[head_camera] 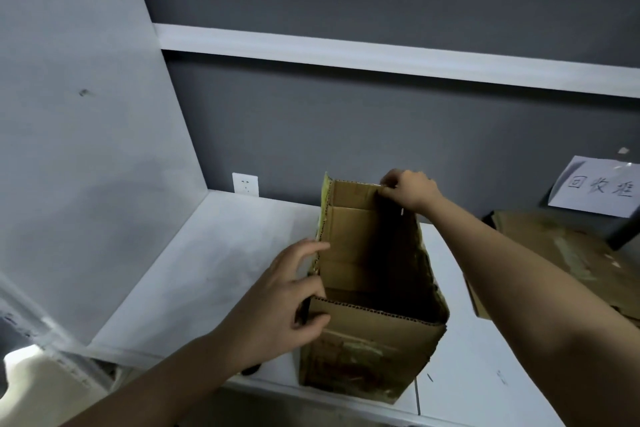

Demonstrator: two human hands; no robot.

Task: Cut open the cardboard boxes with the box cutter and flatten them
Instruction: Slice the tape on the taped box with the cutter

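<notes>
Open-topped cardboard box (374,333) stands upright at the front edge of the white table (214,263). Right hand (410,192) pinches the top edge of the far flap, fingers curled. Left hand (289,298) is spread, fingers against the box's left wall, thumb on the near panel. Flattened cardboard (554,253) lies to the right, below a paper sign (595,189). Wall socket (245,184) behind.

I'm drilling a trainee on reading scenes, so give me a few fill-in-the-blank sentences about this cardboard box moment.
The right hand pinches the far top edge of the ____ box.
The box stands with its top ____.
The left hand touches the box's ____ side.
On the wall behind it sits a white ____.

Missing words: cardboard; open; left; socket
</notes>
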